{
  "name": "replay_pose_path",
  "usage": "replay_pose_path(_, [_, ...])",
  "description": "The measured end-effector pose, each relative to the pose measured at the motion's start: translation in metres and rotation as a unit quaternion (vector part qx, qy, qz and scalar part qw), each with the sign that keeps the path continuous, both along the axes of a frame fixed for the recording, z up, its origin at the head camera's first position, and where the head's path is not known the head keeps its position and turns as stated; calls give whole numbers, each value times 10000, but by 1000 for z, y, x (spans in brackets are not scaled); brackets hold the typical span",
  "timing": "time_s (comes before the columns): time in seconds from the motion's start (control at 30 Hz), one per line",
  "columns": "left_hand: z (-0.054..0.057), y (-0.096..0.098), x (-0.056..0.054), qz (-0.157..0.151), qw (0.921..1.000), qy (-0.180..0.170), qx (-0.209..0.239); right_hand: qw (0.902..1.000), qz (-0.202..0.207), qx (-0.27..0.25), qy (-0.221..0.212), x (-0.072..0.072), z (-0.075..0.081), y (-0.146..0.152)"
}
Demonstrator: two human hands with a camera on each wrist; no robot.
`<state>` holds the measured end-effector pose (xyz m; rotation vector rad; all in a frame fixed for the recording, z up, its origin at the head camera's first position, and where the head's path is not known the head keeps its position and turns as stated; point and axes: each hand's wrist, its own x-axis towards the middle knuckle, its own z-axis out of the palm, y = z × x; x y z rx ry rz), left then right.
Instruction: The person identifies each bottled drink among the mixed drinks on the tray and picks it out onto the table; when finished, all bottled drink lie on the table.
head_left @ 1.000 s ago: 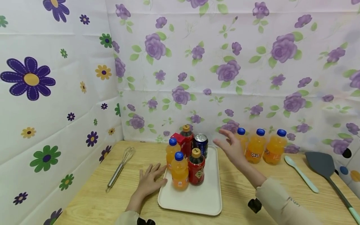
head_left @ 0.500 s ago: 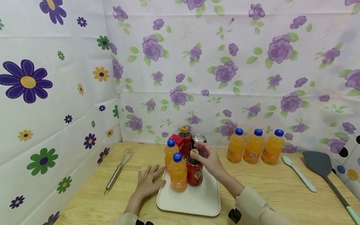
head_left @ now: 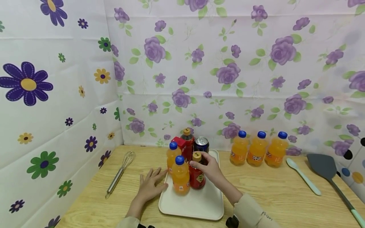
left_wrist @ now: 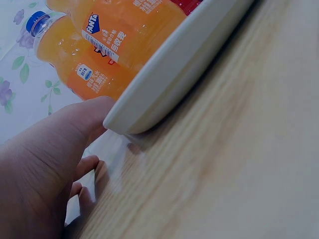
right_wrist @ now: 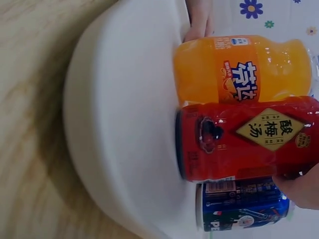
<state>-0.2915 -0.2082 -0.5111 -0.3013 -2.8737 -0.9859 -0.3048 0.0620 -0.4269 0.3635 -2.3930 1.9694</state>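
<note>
My right hand (head_left: 212,169) grips the upper part of the front red drink bottle (head_left: 196,180), just below its tan cap; the thumb lies across its near side. This bottle stands upright on the cream tray (head_left: 191,207). My left hand (head_left: 150,187) rests on the table at the tray's left edge, fingers spread, with the thumb (left_wrist: 97,107) against the rim. Touching or close to the red bottle is an orange soda bottle (head_left: 180,179). Behind them on the tray are another orange soda bottle (head_left: 172,155), a second red bottle (head_left: 188,148), a red box (head_left: 179,142) and a blue can (head_left: 201,145).
Three orange soda bottles (head_left: 256,153) with blue caps stand by the back wall on the right. A pale green spoon (head_left: 303,177) and a grey spatula (head_left: 323,166) lie further right. A whisk (head_left: 121,172) lies on the left of the wooden table (head_left: 256,196).
My right hand has moved left from near the row of orange soda bottles to the front red bottle and taken hold of it. The left hand has stayed at the tray.
</note>
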Motion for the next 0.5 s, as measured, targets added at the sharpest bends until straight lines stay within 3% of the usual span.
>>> replay_pose_path(0.5, [3, 1, 2, 14, 10000, -53, -6, 9995, 24, 178, -258, 1, 4, 2])
